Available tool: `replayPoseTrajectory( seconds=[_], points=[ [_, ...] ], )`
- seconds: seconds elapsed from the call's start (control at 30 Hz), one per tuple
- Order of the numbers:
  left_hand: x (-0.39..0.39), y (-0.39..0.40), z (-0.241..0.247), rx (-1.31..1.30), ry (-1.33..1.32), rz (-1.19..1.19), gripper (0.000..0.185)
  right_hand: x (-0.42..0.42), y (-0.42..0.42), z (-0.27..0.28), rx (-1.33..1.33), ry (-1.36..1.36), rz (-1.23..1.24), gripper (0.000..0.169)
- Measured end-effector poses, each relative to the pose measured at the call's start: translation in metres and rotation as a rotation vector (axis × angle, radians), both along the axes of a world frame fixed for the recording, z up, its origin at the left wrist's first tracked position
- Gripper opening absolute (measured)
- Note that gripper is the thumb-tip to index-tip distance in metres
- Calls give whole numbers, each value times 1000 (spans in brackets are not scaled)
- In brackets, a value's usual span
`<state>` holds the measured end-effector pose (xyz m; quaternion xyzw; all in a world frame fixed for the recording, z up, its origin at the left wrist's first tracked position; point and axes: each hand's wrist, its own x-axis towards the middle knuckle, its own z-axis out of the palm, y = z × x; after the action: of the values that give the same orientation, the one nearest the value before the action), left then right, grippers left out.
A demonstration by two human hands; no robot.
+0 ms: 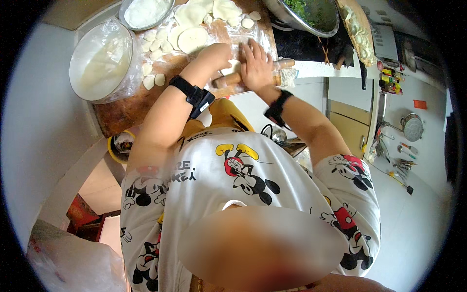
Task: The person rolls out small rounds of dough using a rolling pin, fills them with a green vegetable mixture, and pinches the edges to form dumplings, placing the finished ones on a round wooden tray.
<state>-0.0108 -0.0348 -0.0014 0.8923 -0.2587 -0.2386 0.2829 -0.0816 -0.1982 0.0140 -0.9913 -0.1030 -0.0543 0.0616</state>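
Note:
My left hand [217,55] has its fingers curled at a small dough round [232,68] on the floured wooden board [124,113]. My right hand [257,67] presses palm-down over a wooden rolling pin [228,80], its fingers stretched forward. The pin slants across the board's near edge, and one end [285,64] sticks out to the right of that hand. Beyond my left hand lie flat rolled dough rounds [193,39], some overlapping. Several small dough pieces [156,44] sit left of them; others [247,23] lie farther right.
A large bowl [78,69] under plastic film and a bowl of flour [147,12] stand left. At right, a metal bowl [321,27] of chopped greens stands over a black cooktop [303,47]. A tray of shaped dumplings [355,33] and a black handle [363,75] are farther right.

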Motion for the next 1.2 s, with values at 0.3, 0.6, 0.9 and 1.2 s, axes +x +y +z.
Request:
replayPoseTrajectory(
  seconds=[0.3, 0.6, 0.9, 1.2],
  points=[
    [-1, -5, 11, 3, -74, 43, 12, 48, 14, -8, 39, -122, -27, 56],
    [-2, -8, 15, 87, 1, -22, 20, 31, 13, -1, 0, -89, 1, 57],
    [-3, -5, -4, -100, -91, 212, 12, 15, 7, -7, -5, -31, -82, 58],
    [-11, -9, 21, 28, -72, 121, 15, 51, 20, -5, 60, -189, -32, 55]
  ],
)
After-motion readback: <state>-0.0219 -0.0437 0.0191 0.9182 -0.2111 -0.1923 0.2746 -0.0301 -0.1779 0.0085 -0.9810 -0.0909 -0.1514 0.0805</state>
